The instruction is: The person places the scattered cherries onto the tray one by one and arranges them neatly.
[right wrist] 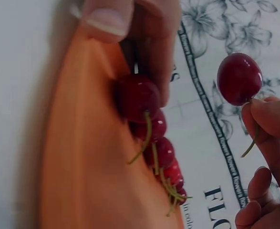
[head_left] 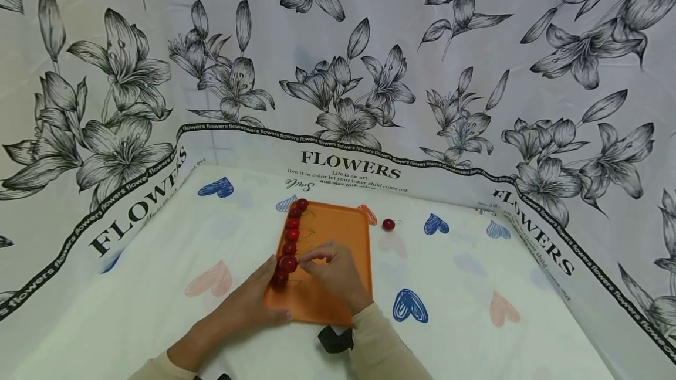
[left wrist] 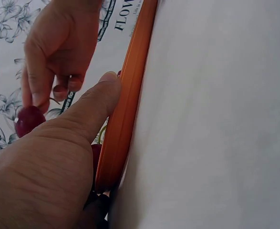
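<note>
My right hand (head_left: pixel 338 271) pinches the stem of a dark red cherry (right wrist: pixel 238 78) between thumb and forefinger. That cherry hangs above the orange tray (head_left: pixel 338 227), clear of its surface in the right wrist view. My left hand (head_left: pixel 245 304) rests against the tray's near left corner, fingers extended along the left side and thumb at the near edge. Several cherries with green stems (right wrist: pixel 155 168) form a row along the tray's left edge. The nearest cherry in the row (head_left: pixel 280 278) lies beside my left fingertips.
One loose cherry (head_left: pixel 388 224) lies on the white cloth to the right of the tray. Heart prints (head_left: pixel 409 305) dot the cloth. Behind it rises a curtain (head_left: pixel 348 75) with flower drawings. A black wrist band (head_left: pixel 335 339) shows by my right sleeve.
</note>
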Demonstrator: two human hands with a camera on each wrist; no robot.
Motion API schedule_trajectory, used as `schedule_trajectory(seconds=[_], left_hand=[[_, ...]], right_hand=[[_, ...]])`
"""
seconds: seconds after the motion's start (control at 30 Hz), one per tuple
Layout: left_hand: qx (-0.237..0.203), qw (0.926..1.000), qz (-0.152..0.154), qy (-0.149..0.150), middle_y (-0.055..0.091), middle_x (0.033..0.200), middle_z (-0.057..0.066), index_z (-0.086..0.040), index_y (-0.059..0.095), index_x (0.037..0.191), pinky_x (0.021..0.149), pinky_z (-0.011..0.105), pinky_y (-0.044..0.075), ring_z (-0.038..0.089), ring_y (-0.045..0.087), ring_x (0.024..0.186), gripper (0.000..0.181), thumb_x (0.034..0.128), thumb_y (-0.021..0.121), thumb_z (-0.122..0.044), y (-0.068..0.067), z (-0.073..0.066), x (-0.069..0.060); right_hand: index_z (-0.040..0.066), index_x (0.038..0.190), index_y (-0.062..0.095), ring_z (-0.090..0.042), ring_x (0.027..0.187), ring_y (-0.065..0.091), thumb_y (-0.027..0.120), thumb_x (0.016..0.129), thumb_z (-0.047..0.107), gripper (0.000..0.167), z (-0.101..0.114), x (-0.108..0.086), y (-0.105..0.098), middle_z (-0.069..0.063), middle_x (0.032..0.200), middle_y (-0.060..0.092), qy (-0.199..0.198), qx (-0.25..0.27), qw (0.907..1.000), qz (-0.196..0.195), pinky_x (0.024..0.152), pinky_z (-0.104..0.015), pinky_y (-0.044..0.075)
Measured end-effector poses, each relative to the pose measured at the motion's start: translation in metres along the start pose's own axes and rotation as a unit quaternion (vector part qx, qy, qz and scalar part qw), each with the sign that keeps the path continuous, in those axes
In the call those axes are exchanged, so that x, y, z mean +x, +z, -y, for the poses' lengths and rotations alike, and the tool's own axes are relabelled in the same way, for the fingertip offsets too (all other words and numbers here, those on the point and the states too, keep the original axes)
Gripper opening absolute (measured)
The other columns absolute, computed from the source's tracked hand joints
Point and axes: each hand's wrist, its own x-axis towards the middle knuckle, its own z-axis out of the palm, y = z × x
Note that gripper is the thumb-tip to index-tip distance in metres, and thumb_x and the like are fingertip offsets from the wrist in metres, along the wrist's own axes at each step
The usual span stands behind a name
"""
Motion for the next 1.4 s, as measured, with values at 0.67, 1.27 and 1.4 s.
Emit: schedule_trajectory(seconds=[0.67,1.27,1.4], left_hand=[[0.003,0.9994,-0.009,0.032,0.015,0.159,0.010,-0.004,0.014,0.154,0.109,0.050,0.025,0.031,0.018,0.142,0.119,0.0703,0.076,-0.063,-0.002,0.001,0.000],[-0.002,0.9994,-0.009,0.034,0.017,0.158,0.014,0.001,0.017,0.152,0.109,0.050,0.025,0.034,0.019,0.142,0.119,0.0695,0.078,-0.060,0.001,0.003,-0.001],[-0.001,0.9996,-0.009,0.028,0.016,0.158,0.014,0.000,0.017,0.153,0.109,0.049,0.025,0.032,0.019,0.142,0.121,0.0684,0.079,-0.061,0.001,0.003,0.001]], right_hand=[[0.021,0.088,0.081,-0.018,0.074,0.051,0.075,0.085,0.013,0.010,-0.044,-0.003,0.017,0.021,0.076,0.064,-0.027,-0.103,0.9912,0.079,0.062,-0.024,0.040],[0.027,0.086,0.081,-0.013,0.074,0.047,0.076,0.085,0.019,0.009,-0.046,-0.008,0.026,0.025,0.077,0.063,0.000,-0.113,0.9863,0.120,0.061,-0.024,0.036],[0.026,0.085,0.081,-0.011,0.072,0.046,0.077,0.084,0.020,0.008,-0.047,-0.007,0.027,0.024,0.075,0.062,-0.003,-0.125,0.9855,0.115,0.057,-0.022,0.035]])
